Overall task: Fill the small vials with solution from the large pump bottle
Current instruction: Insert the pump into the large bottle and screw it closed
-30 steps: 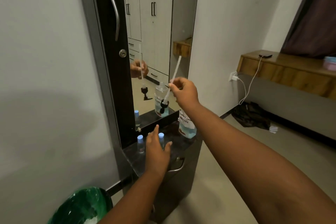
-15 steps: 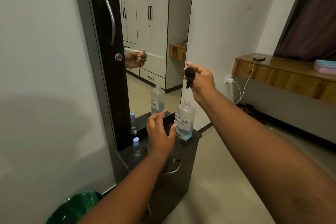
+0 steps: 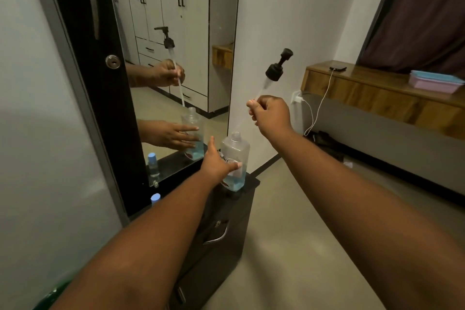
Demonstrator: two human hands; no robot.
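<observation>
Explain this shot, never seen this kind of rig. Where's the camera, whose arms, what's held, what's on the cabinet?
There is no machine here. The single picture comes from a wide-angle camera worn on a person's head, looking forward and down, so both arms are the wearer's own. The right hand pinches the thin dip tube of a black pump head lifted out of its bottle, pump end up. The left hand touches the large pump bottle, which stands open on the dark cabinet, blue solution low inside. A small blue-capped vial stands on the cabinet by the mirror, which repeats the hands and bottle as reflections.
</observation>
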